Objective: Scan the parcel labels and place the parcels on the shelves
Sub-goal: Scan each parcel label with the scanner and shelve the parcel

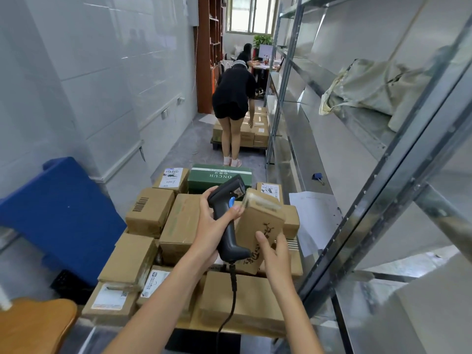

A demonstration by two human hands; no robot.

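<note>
My left hand (213,226) grips the handle of a black barcode scanner (227,208) with a blue trigger; its cord hangs down toward me. The scanner's head points at the top end of a small brown cardboard parcel (260,221) with black printed characters on its side. My right hand (273,251) holds that parcel from below, tilted, just right of the scanner. Both are raised above a pile of several brown parcels (178,226) and one green box (219,176) stacked on a low pallet.
Metal shelves (357,154) run along the right, holding a white sack (370,85), loose paper sheets (314,215) and a blue binder clip (317,177). A blue pallet (61,215) leans on the left wall. A person (233,98) bends over another parcel pile ahead in the aisle.
</note>
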